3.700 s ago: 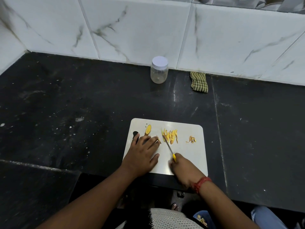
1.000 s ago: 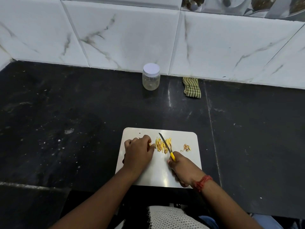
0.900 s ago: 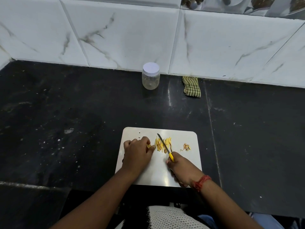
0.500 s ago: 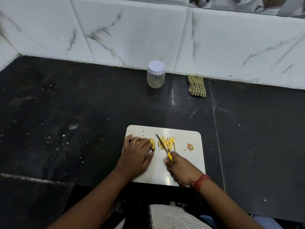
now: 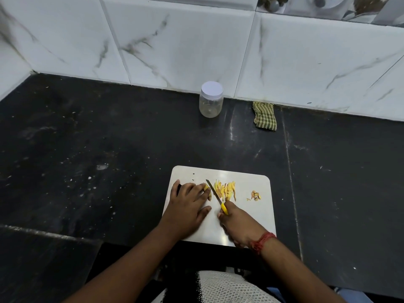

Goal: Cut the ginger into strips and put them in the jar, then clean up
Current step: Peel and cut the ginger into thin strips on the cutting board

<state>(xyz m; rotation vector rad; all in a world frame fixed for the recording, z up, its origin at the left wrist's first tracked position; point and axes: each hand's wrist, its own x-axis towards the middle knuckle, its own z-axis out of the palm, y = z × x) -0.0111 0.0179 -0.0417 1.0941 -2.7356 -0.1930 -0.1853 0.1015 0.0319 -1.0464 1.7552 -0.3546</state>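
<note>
A black stone counter (image 5: pixel 109 149), speckled with pale flecks, fills most of the view and meets a wall of white marbled tiles (image 5: pixel 175 44) at the back. Near the front edge lies a white cutting board (image 5: pixel 247 226). The left hand (image 5: pixel 188 206) rests on its left part, fingers curled down over a piece of ginger (image 5: pixel 207 190) and pressing it to the board. The right hand (image 5: pixel 238 221) grips the yellow handle of a small knife (image 5: pixel 215 196), whose blade lies just beside that piece. Right of the blade sits a heap of cut ginger strips (image 5: pixel 226 190), and farther right a small pile of peel scraps (image 5: pixel 254 195). Against the wall stands a clear jar (image 5: pixel 211 103) with its white lid on, well apart from the board. A folded green checked cloth (image 5: pixel 264 115) lies to its right.
</note>
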